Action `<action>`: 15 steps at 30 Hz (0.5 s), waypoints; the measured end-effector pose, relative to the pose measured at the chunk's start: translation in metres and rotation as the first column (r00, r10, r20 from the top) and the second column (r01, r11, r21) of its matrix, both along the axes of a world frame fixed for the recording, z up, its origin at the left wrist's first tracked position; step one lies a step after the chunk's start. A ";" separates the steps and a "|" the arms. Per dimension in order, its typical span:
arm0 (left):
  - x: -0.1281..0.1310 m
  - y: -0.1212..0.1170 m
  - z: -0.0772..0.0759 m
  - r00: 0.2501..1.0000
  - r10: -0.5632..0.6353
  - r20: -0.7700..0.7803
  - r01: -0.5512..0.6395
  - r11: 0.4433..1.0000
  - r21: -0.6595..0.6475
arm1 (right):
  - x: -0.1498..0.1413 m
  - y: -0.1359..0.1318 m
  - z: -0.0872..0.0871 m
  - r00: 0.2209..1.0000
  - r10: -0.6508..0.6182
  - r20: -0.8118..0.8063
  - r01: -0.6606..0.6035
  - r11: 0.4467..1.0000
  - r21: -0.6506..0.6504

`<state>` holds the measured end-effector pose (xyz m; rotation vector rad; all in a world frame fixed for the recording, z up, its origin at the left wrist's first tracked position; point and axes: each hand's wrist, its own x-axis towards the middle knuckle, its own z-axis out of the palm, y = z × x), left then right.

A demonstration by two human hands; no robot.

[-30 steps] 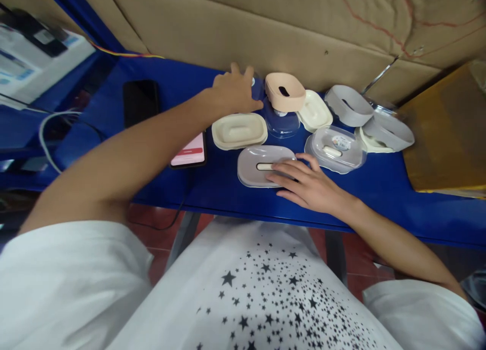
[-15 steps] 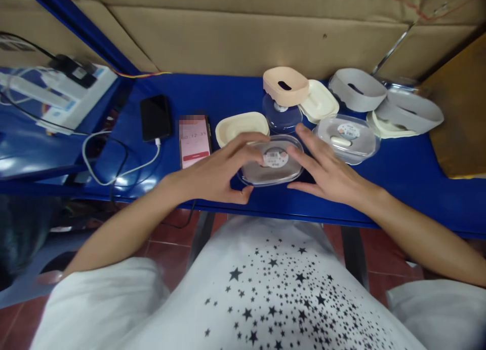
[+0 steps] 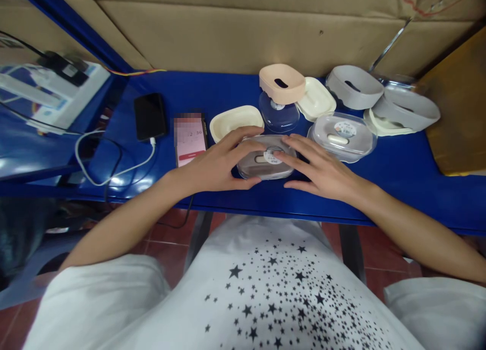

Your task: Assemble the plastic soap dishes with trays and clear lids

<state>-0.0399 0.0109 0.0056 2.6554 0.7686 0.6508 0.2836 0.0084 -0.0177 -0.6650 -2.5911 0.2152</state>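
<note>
A grey oval soap box (image 3: 250, 170) sits near the table's front edge with a clear plastic lid (image 3: 283, 170) over it, bearing a round white label. My left hand (image 3: 214, 165) grips the lid's left end, thumb at the front and fingers over the back and top. At the right end, my right hand (image 3: 322, 170) holds the lid with fingers on top and thumb by the front edge. Just behind lies a cream soap tray (image 3: 237, 118). Right of my right hand's fingertips stands another grey soap box with a clear lid (image 3: 343, 134).
Along the back are a peach soap box shell (image 3: 283, 84), a clear lid (image 3: 279, 118), a cream tray (image 3: 317, 99) and grey shells (image 3: 355, 86). A lit phone (image 3: 190, 137), a black phone-like device (image 3: 150, 117) with a white cable and a power strip (image 3: 76, 96) lie left. A carton (image 3: 459, 107) borders the right.
My left hand has come from the back of the table with a clear lid, now over the grey soap box. Both hands are now at its ends.
</note>
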 end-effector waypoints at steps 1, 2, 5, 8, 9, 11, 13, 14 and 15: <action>-0.001 0.000 0.000 1.000 -0.006 0.007 0.006 1.000 0.001 | 0.000 0.000 -0.001 1.000 0.001 0.003 -0.001 1.000 0.008; -0.001 0.000 0.000 1.000 -0.007 0.009 0.007 1.000 -0.006 | -0.001 0.000 -0.001 1.000 0.000 0.000 0.000 1.000 0.015; -0.004 -0.003 0.000 1.000 0.013 -0.017 -0.014 0.998 -0.054 | -0.001 0.001 -0.004 1.000 0.012 -0.011 -0.012 1.000 0.028; -0.005 -0.008 0.000 0.998 0.034 -0.057 -0.039 0.995 -0.095 | -0.001 0.002 -0.004 1.000 0.012 -0.009 -0.011 1.000 0.025; -0.005 -0.010 0.000 0.997 0.037 -0.068 -0.044 0.994 -0.103 | -0.001 0.002 -0.004 1.000 0.014 -0.008 -0.014 1.000 0.022; -0.004 -0.012 -0.001 0.996 0.044 -0.081 -0.053 0.993 -0.103 | -0.001 0.003 -0.003 1.000 0.025 -0.006 -0.025 1.000 0.006; -0.002 -0.014 -0.003 0.995 0.053 -0.084 -0.060 0.994 -0.090 | 0.000 0.004 -0.002 0.999 0.042 -0.004 -0.042 0.999 -0.018; -0.001 -0.014 -0.003 0.995 0.058 -0.083 -0.064 0.995 -0.082 | 0.000 0.005 -0.001 0.999 0.047 -0.007 -0.048 0.998 -0.031; 0.000 -0.014 -0.004 0.995 0.063 -0.079 -0.069 0.995 -0.073 | 0.001 0.006 -0.001 0.999 0.052 -0.014 -0.053 0.998 -0.043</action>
